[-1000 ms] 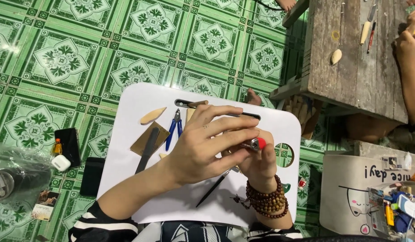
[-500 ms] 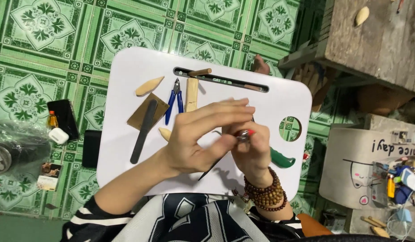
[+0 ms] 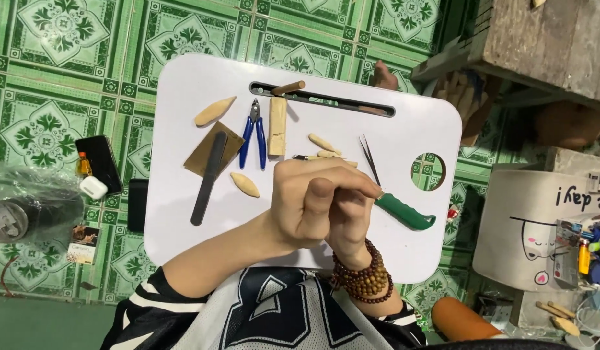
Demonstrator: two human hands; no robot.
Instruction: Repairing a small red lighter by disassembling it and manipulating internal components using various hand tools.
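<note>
My left hand (image 3: 310, 204) and my right hand (image 3: 350, 223) are clasped together over the near half of a white lap tray (image 3: 183, 84). The left hand's fingers curl over the right hand, which wears a brown bead bracelet (image 3: 363, 280). The small piece pinched between them is hidden. A green-handled knife (image 3: 405, 211) lies on the tray, touching my fingertips on the right. Thin dark tweezers (image 3: 370, 162) lie just beyond the hands. A thin stick with a dark tip (image 3: 305, 157) pokes out past my left knuckles.
On the tray lie blue pliers (image 3: 253, 133), a pale wood block (image 3: 277, 126), a dark file on brown sandpaper (image 3: 209, 170) and several leaf-shaped wood pieces (image 3: 214, 111). A phone (image 3: 99, 163) and a plastic bag (image 3: 28, 201) lie on the green tiles at left. A wooden bench (image 3: 546, 39) and a white bag (image 3: 530, 227) stand at right.
My hands have drawn back towards my body and the left fingers have curled down over the right hand. The small red-tipped piece seen between my fingers is no longer visible.
</note>
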